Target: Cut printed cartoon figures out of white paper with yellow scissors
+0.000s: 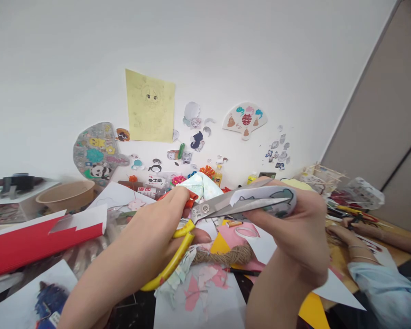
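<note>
Scissors [208, 210] with yellow and orange handles are gripped in my left hand [160, 224]. Their metal blades stand apart and point right, across a paper cutout [283, 201] with a grey-green drawing. My right hand [294, 228] pinches this curled cutout, thumb below the blades. Whether the blades are biting into the paper I cannot tell. Beneath my hands lie a bundle of brown twine [226, 255], pink paper scraps [205, 285] and a white sheet [222, 310].
At the right a co-worker's hands [349, 235] work over the table. To the left are a red-and-white folded card [37, 246], a brown bowl [66, 196] and a blue tool-like object [50, 304]. Cut-out drawings and a yellow sheet [150, 109] hang on the wall.
</note>
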Demonstrator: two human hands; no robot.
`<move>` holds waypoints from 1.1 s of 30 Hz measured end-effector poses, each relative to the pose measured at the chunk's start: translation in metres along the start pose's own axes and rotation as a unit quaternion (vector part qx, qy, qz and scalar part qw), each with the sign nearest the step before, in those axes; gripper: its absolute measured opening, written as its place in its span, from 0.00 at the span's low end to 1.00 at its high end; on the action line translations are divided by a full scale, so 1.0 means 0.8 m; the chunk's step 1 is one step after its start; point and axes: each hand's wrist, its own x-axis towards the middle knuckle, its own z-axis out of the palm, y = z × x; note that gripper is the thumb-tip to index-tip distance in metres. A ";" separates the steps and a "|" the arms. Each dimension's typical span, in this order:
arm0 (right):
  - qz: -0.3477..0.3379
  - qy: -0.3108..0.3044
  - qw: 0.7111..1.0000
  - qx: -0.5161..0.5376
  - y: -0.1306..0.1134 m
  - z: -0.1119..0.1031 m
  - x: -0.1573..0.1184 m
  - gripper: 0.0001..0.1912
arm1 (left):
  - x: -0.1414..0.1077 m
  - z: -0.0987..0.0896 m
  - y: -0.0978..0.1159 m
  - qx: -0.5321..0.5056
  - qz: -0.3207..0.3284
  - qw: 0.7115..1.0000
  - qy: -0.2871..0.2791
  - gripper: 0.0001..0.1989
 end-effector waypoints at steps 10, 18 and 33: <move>0.010 0.001 1.000 0.015 -0.002 0.001 -0.002 0.09 | 0.000 0.001 0.002 0.003 0.006 1.000 0.009 0.08; 0.011 0.011 1.000 0.015 0.001 0.002 -0.002 0.09 | 0.000 0.002 0.002 0.003 0.001 1.000 0.016 0.09; -0.010 0.121 0.991 0.065 0.008 0.047 0.006 0.04 | 0.004 0.006 0.012 0.030 -0.045 0.990 0.133 0.15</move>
